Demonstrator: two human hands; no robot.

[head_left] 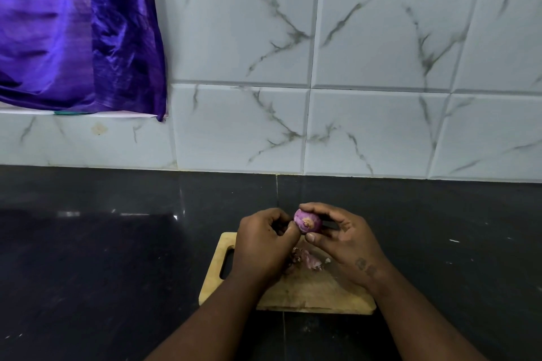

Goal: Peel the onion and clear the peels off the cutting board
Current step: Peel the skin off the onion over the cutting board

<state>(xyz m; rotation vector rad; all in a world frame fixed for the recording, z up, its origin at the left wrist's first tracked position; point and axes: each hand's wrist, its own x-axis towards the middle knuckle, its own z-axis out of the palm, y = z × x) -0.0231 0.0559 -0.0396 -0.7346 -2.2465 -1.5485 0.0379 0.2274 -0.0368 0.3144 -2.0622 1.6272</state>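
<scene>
A small purple onion [307,222] is held above the far edge of a wooden cutting board [311,290], its pale root end facing me. My right hand [343,240] grips it between thumb and fingers. My left hand [264,240] is curled beside it, with the thumb tip pressed against the onion's left side. A small pile of purple peels [308,258] lies on the board between my two hands, partly hidden by them.
The board has a handle slot [227,262] at its left end and lies on a dark stone counter [102,258]. A white marble-patterned tiled wall [322,97] rises behind. A purple cloth [73,32] hangs at the upper left.
</scene>
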